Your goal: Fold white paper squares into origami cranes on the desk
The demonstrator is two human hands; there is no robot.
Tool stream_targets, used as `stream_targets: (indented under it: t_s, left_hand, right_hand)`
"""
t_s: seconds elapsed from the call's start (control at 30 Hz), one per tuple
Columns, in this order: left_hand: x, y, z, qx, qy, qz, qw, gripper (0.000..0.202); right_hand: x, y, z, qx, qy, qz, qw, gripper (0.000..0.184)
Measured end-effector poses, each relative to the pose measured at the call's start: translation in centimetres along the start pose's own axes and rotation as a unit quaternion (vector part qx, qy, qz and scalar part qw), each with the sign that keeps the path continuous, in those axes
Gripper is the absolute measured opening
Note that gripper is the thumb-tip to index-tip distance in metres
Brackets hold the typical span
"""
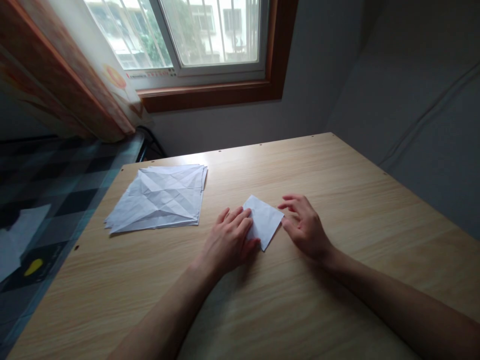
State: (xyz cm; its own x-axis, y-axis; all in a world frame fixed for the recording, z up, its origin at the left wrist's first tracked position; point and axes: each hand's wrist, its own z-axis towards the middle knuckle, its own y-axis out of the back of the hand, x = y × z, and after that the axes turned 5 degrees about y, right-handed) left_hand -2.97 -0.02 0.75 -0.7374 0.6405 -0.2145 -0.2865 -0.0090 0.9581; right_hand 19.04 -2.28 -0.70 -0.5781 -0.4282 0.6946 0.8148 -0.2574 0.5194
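Observation:
A small white sheet of paper (264,220), folded into a diamond-like square, lies on the wooden table. My left hand (232,237) covers its left part and holds it down, fingers on top and thumb by the lower edge. That side of the paper is hidden under the hand. At the paper's right corner is my right hand (305,225), its fingers bent and apart, with a gap between thumb and forefinger. The thumb tip is close to the corner; whether it touches cannot be made out. Nothing shows in the right hand.
A stack of creased white paper sheets (168,195) rests at the table's far left. Left of the wooden table (337,165), a checked cloth (75,172) bears more white paper (28,232). Beyond are a window (217,35), a curtain (67,65) and walls.

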Motion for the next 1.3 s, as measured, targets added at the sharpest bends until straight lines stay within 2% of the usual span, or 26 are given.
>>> stream_targets:
  t_s: [0.1,0.2,0.3,0.37,0.47,0.6,0.7,0.83,0.97,1.07,1.3]
  left_hand:
    - [0.2,0.1,0.1,0.015,-0.011,-0.014,1.000,0.031]
    - [0.4,0.2,0.1,0.026,-0.025,-0.031,0.999,0.030]
    - [0.4,0.2,0.2,0.038,-0.026,-0.033,0.998,0.028]
    - [0.4,0.3,0.2,0.047,-0.025,-0.032,0.998,0.027]
    - [0.4,0.4,0.2,0.061,-0.029,-0.031,0.997,0.029]
    - [0.5,0.4,0.2,0.079,-0.039,-0.036,0.995,0.035]
    - [0.6,0.3,0.2,0.086,-0.044,-0.040,0.995,0.037]
    - [0.7,0.2,0.1,0.081,-0.048,-0.036,0.995,0.039]
    - [0.6,0.2,0.2,0.076,-0.044,-0.031,0.996,0.037]
    - [0.5,0.3,0.2,0.072,-0.045,-0.030,0.996,0.039]
    - [0.6,0.1,0.1,0.059,-0.045,-0.028,0.997,0.032]
  right_hand:
    - [-1.5,0.1,0.6,0.007,-0.088,0.112,0.990,0.024]
    - [-2.0,0.1,0.8,0.020,-0.126,0.210,0.969,0.026]
    - [-1.8,0.3,1.0,-0.001,-0.160,0.241,0.957,0.026]
    - [-1.6,0.5,1.1,-0.008,-0.171,0.252,0.953,0.027]
    - [-1.4,0.8,1.2,0.035,-0.133,0.269,0.953,0.024]
    - [-2.0,0.9,1.3,0.118,-0.028,0.211,0.970,0.024]
    - [-2.6,1.1,1.7,0.150,0.017,0.163,0.975,0.025]
    - [-2.8,1.4,2.4,0.195,0.061,0.106,0.973,0.023]
    - [-2.3,1.6,3.0,0.253,0.127,0.041,0.958,0.020]
    - [-2.1,1.6,3.5,0.274,0.125,0.016,0.954,0.019]
    - [-1.2,0.2,5.0,0.289,0.046,-0.057,0.954,0.014]
